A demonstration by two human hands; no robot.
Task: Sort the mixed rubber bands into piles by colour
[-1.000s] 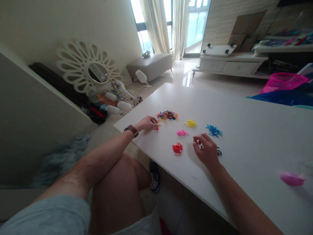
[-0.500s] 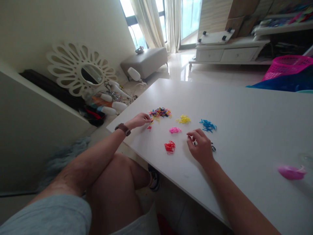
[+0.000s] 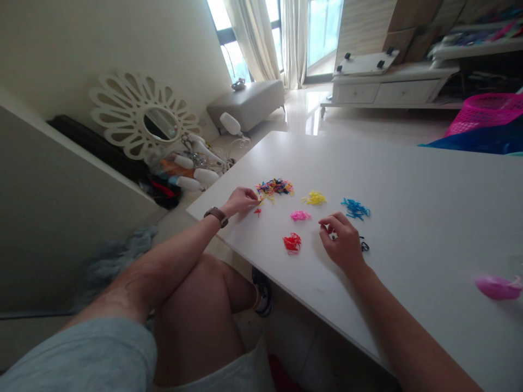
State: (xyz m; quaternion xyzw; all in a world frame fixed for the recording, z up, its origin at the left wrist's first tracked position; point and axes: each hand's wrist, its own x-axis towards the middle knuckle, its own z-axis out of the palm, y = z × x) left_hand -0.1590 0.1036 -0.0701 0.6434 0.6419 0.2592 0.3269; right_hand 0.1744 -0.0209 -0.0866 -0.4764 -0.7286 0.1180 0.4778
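My left hand [image 3: 242,201], a watch on its wrist, has its fingertips pinched on small rubber bands at the near edge of a mixed-colour pile of rubber bands [image 3: 275,187]. A few red bands [image 3: 257,212] lie just below those fingertips. My right hand [image 3: 341,238] hovers low over the table with fingers curled and thumb near the index finger; anything between them is too small to make out. Around it are a pink pile [image 3: 300,215], a red pile [image 3: 292,243], a yellow pile [image 3: 315,197] and a blue pile [image 3: 355,208]. Black bands [image 3: 364,245] are partly hidden behind my right hand.
The white table [image 3: 417,218] has its near edge beside my legs. A purple-pink object [image 3: 497,287] lies at the right. Beyond the table are a pink basket [image 3: 482,111], a grey bench [image 3: 249,100] and a lamp with several white shades [image 3: 206,176] at the left.
The whole view has shifted slightly, so everything appears a little farther right. Both hands keep nearly the same places over the table, with the left fingertips still at the mixed pile.
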